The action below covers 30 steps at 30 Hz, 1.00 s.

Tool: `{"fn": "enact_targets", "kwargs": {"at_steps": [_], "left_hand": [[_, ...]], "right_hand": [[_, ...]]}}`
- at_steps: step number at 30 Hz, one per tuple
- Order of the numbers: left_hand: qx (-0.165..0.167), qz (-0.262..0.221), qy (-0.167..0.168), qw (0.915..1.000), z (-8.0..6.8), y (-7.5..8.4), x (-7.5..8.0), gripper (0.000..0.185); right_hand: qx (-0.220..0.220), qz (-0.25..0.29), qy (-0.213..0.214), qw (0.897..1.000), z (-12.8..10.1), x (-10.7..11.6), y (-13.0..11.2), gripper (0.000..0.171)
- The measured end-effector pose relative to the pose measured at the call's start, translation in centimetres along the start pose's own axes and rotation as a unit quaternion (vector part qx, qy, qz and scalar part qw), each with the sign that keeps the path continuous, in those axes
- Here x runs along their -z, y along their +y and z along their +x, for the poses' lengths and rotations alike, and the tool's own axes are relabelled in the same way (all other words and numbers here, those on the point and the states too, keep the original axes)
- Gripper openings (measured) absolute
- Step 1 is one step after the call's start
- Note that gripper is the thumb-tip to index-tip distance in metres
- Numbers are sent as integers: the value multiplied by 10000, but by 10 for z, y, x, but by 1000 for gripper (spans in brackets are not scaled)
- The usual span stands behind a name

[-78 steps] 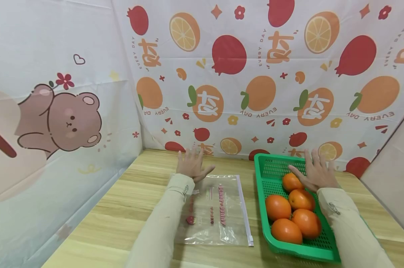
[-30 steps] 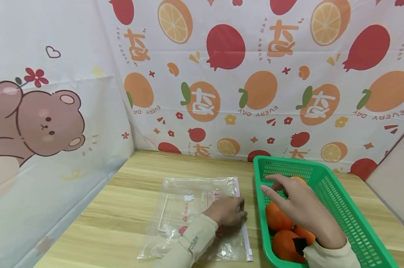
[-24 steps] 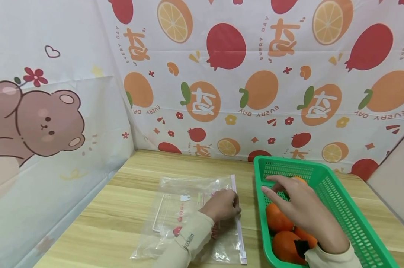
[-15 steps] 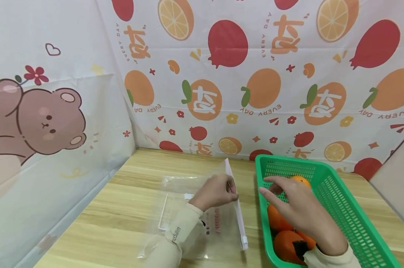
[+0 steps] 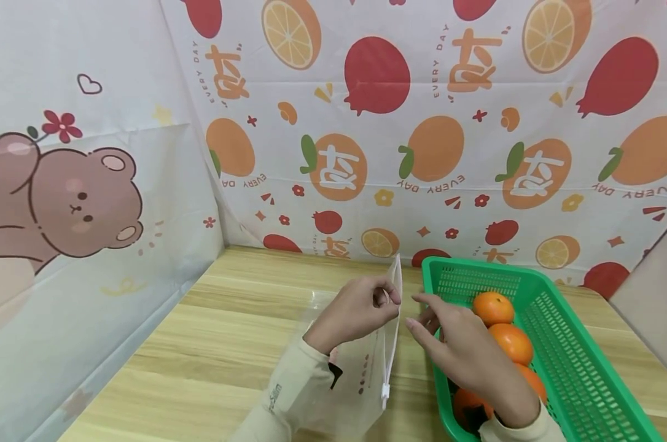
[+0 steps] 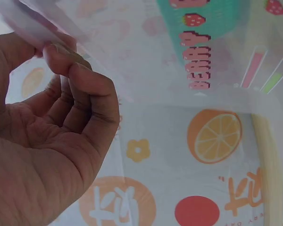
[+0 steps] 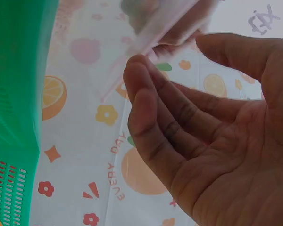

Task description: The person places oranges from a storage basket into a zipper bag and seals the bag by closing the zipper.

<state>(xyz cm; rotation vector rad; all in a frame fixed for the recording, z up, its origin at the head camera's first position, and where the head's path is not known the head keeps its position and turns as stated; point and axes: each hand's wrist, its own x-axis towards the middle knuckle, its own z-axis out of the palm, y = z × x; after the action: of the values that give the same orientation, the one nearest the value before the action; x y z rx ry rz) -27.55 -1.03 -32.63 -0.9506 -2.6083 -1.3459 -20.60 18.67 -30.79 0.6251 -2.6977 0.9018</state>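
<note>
Head view — left hand [image 5: 355, 310] pinches the zip bag [image 5: 366, 374] by its top edge, lifted off the table [image 5: 212, 344]; right hand [image 5: 460, 353] reaches in from three o'clock, fingers relaxed, beside the green basket [image 5: 577, 374] of oranges [image 5: 494, 307]. Left wrist: fingers [image 6: 80, 89] curl on plastic. Right wrist — palm loose, holding nothing.

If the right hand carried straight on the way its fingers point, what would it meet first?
Most likely the zip-top edge of the clear plastic bag that the left hand pinches; the right hand points leftward at it, though depth is uncertain.
</note>
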Motion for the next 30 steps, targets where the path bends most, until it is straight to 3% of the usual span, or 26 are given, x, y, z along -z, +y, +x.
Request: {"fn": "enact_targets", "kwargs": {"at_steps": [7, 13, 21, 25, 30], "left_hand": [[-180, -85, 194, 9996, -4, 11, -3, 9], [-295, -247, 383, 9985, -8, 18, -8, 11], [-364, -630, 38, 9973, -14, 24, 2, 11], [-207, -370, -216, 9989, -18, 22, 14, 11], [62, 493, -525, 9974, -25, 16, 34, 15]], "right_hand": [[-431, 381, 25, 9983, -3, -1, -4, 36], [-212, 593, -195, 9978, -4, -2, -3, 36], [216, 522, -218, 9982, -4, -4, 2, 21], [123, 103, -155, 9998, -4, -5, 3, 14], [-185, -292, -49, 9994, -5, -7, 5, 15]]}}
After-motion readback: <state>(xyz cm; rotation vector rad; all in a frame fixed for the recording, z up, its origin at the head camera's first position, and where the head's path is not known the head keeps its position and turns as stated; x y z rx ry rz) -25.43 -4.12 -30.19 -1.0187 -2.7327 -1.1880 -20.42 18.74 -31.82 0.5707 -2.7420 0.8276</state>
